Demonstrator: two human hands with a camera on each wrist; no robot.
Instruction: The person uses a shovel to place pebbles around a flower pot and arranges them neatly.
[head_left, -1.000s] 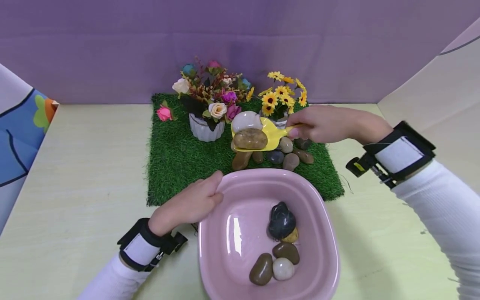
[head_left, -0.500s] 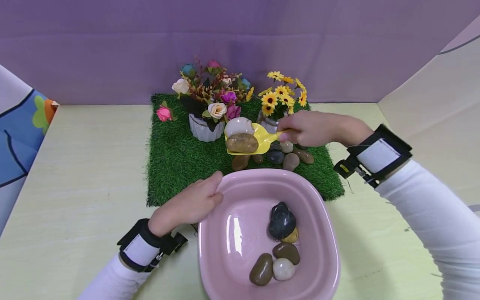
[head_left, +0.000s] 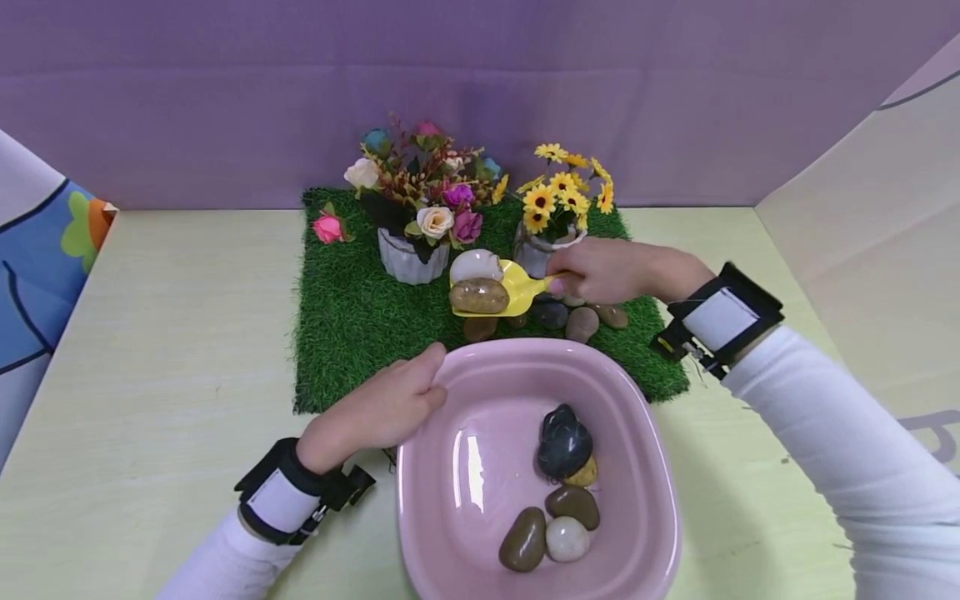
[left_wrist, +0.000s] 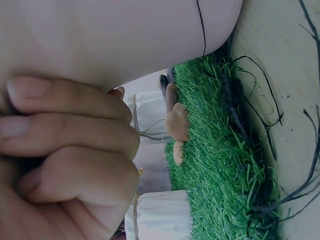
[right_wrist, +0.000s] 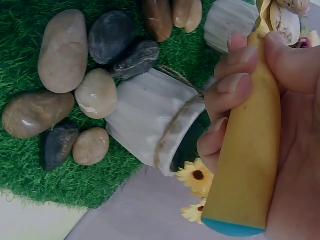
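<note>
My right hand (head_left: 603,271) grips the handle of a small yellow shovel (head_left: 517,287). On its blade lie a white stone (head_left: 476,267) and a brown stone (head_left: 478,296), held above the grass mat (head_left: 345,333). The right wrist view shows fingers wrapped round the yellow handle (right_wrist: 247,145), which ends in a teal cap. At the upper left rim of a pink basin (head_left: 442,542), my left hand (head_left: 382,404) holds on with curled fingers. Several stones lie in the basin, among them a black stone (head_left: 562,442) and a small white stone (head_left: 567,538).
Several loose stones (right_wrist: 62,50) lie on the mat behind the basin. Two white pots stand there too, one with mixed flowers (head_left: 412,254), one with yellow flowers (head_left: 558,200). A pink flower (head_left: 328,227) lies at the mat's left. A purple cloth (head_left: 225,108) hangs behind.
My right hand has moved left and slightly down toward me, carrying the shovel with both stones still on it. The left hand and the basin have stayed put.
</note>
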